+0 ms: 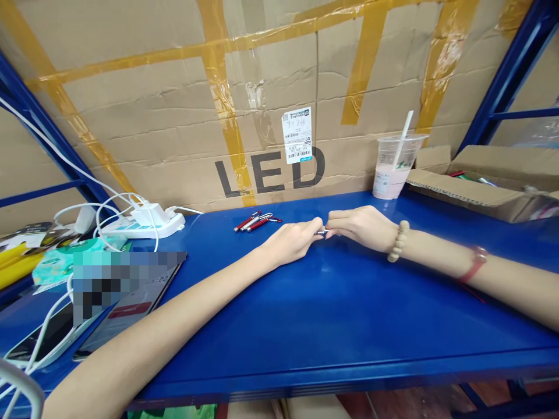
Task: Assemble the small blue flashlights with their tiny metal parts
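Note:
My left hand and my right hand meet over the blue shelf top, fingers pinched together on a small silver metal piece held between them. What that piece is I cannot make out. A short way to the left of my left hand lie several small red and silver keychain pens in a little bunch. My right wrist wears a bead bracelet and a red band.
A plastic cup with pink drink and a straw stands at the back right, beside an open cardboard box. A white power strip with cables sits at the back left. Phones lie at the left. A taped cardboard wall backs the shelf.

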`<state>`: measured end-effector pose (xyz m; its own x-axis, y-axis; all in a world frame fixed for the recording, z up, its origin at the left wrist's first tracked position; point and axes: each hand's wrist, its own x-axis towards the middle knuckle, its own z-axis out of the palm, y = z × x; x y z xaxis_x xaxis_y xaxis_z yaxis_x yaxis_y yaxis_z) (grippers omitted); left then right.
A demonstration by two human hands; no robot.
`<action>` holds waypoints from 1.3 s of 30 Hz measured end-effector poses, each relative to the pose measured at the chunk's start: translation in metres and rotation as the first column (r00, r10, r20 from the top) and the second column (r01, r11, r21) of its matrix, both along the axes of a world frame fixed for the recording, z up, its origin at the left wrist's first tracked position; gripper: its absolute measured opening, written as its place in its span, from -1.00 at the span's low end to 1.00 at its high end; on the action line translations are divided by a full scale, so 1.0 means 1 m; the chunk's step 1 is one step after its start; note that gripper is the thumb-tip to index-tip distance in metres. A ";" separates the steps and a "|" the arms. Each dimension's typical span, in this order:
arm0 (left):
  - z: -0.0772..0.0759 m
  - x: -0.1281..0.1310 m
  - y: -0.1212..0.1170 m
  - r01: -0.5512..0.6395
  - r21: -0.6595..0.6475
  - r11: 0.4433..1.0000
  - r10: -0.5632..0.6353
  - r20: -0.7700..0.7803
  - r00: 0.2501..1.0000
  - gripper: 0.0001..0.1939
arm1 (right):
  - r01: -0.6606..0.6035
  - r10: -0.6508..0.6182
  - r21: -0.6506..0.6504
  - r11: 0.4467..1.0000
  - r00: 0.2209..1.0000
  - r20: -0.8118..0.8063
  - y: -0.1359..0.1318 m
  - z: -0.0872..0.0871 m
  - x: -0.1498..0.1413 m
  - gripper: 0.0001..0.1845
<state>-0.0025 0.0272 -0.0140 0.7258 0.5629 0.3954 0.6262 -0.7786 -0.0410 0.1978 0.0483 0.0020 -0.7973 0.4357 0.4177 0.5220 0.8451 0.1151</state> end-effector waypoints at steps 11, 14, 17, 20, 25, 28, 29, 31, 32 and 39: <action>0.000 -0.001 0.001 0.011 0.163 0.987 -0.005 -0.041 0.999 -0.85 | -0.202 -0.088 -0.780 0.592 0.946 -0.312 0.010 -0.017 -0.009 -0.51; 0.001 0.001 0.000 -0.019 0.134 0.991 0.025 -0.049 0.998 -0.88 | -0.203 -0.104 -0.823 0.530 0.948 -0.300 0.014 -0.017 -0.009 -0.49; 0.001 0.002 0.000 -0.062 0.099 0.993 0.066 -0.043 0.997 -0.88 | -0.183 -0.135 -0.837 0.516 0.947 -0.290 0.016 -0.016 -0.010 -0.47; 0.001 0.003 0.000 -0.076 0.079 0.994 0.079 -0.037 0.996 -0.87 | -0.187 -0.154 -0.848 0.497 0.942 -0.298 0.020 -0.017 -0.011 -0.45; 0.000 0.003 0.000 -0.114 0.078 0.990 0.118 -0.048 0.992 -0.82 | -0.186 -0.175 -0.858 0.479 0.937 -0.301 0.024 -0.018 -0.013 -0.43; 0.000 0.003 0.001 -0.125 0.063 0.990 0.128 -0.050 0.990 -0.80 | -0.188 -0.171 -0.866 0.464 0.940 -0.295 0.026 -0.018 -0.013 -0.44; 0.001 0.003 0.001 -0.124 0.052 0.991 0.126 -0.046 0.991 -0.80 | -0.193 -0.165 -0.868 0.458 0.941 -0.296 0.028 -0.019 -0.013 -0.44; 0.001 0.003 0.001 -0.121 0.030 0.992 0.122 -0.033 0.992 -0.80 | -0.208 -0.152 -0.869 0.449 0.940 -0.304 0.031 -0.022 -0.012 -0.46; 0.001 0.004 0.001 -0.122 0.022 0.992 0.122 -0.025 0.992 -0.80 | -0.214 -0.151 -0.867 0.450 0.939 -0.310 0.033 -0.023 -0.012 -0.46; 0.000 0.005 0.004 -0.150 0.000 0.989 0.150 -0.010 0.989 -0.79 | -0.203 -0.171 -0.865 0.458 0.935 -0.310 0.033 -0.020 -0.015 -0.44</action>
<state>0.0020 0.0313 -0.0136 0.6372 0.6656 0.3886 0.7352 -0.6762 -0.0472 0.1827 0.0814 -0.0184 -0.7128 0.7005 0.0344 0.3503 0.3981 -0.8478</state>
